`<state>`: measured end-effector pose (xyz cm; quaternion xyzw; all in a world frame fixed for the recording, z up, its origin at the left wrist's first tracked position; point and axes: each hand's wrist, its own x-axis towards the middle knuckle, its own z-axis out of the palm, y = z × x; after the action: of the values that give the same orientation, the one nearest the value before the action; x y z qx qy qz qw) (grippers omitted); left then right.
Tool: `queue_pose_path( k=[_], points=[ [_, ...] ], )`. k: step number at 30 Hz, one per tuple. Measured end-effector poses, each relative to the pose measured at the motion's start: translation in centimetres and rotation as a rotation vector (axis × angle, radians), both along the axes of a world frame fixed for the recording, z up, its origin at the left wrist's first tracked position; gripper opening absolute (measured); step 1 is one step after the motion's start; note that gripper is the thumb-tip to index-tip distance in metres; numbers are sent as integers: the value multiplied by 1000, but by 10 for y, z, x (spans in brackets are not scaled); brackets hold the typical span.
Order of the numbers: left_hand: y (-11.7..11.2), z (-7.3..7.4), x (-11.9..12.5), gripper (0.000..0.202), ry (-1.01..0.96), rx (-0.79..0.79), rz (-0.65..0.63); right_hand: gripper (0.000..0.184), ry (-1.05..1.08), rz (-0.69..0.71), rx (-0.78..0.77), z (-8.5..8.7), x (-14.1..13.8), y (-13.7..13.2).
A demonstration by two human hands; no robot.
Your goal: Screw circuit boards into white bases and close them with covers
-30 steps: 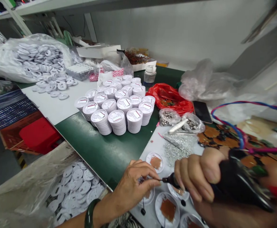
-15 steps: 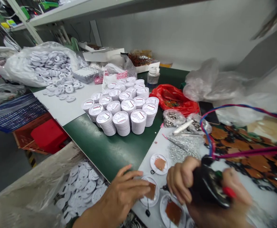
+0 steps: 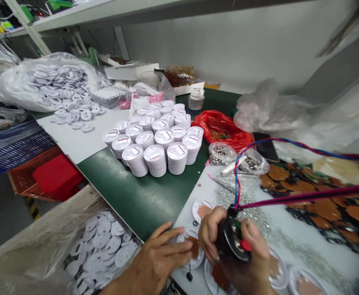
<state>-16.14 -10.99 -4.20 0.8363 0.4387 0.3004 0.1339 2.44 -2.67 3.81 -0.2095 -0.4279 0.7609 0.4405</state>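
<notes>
My right hand is wrapped round a black electric screwdriver with a red button, its thumb beside the button. The tool's tip is hidden behind the fingers. Stretched out, the fingers of my left hand lie on a brown circuit board inside a round white plastic cover. A small black part on a thin wire hangs off this cover's near side. Just beyond is another white cover with a board, and one more board sits in a cover partly hidden below my right hand.
Stacks of white covers stand on the green tabletop. Small screws and brown boards spread at right. A red bag lies behind. Red and blue wires run off rightward. A bag of white discs sits below left.
My right hand has moved left with the screwdriver, closer to my left hand, uncovering more covers with boards at the right. My left fingers stay on the same board.
</notes>
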Motion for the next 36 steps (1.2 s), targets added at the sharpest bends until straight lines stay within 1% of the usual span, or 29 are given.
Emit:
queue_pose_path(
  k=[3, 6, 7, 10, 13, 15, 17, 20, 22, 25, 27, 29, 31, 32, 34, 36],
  points=[
    [-1, -5, -2, 30, 12, -7, -20, 57, -32, -14, 1, -7, 0, -4],
    [0, -9, -6, 32, 71, -12, -61, 56, -68, -52, 55, -8, -9, -7],
    [1, -11, -8, 31, 76, -4, -63, 56, -80, -65, 75, -7, -12, -7],
    [1, -19, -10, 28, 52, 40, -14, 56, -107, -85, 135, -4, -15, -7],
    [1, -24, -8, 32, 29, 79, -5, 57, -82, -64, 179, 5, -1, -4],
    [0, -25, -5, 39, 3, 99, -23, 58, -38, -76, 159, 15, 15, 1],
    [-1, -25, -1, 44, -21, 112, -26, 56, -22, -162, 114, 26, 32, 9],
    [3, -27, 4, 43, -58, 131, -21, 51, -80, -393, 108, 36, 48, 28],
    [9, -28, 4, 41, -63, 165, -51, 49, -129, -481, 109, 33, 52, 40],
    [15, -28, 0, 40, -19, 225, -121, 51, -179, -479, 89, 21, 52, 50],
    [15, -23, -2, 34, 5, 229, -126, 51, -184, -475, 81, 14, 52, 52],
    [14, -13, -1, 28, -3, 197, -57, 50, -176, -482, 71, 13, 53, 51],
    [14, 1, 1, 27, -48, 155, 31, 50, -161, -491, 69, 16, 54, 48],
    [15, 8, 3, 28, -82, 144, 51, 51, -155, -495, 72, 18, 55, 47],
    [22, 22, 9, 29, -158, 135, 29, 50, -153, -498, 78, 18, 57, 47],
    [31, 33, 17, 29, -222, 118, 9, 49, -162, -489, 79, 16, 58, 48]
  ],
)
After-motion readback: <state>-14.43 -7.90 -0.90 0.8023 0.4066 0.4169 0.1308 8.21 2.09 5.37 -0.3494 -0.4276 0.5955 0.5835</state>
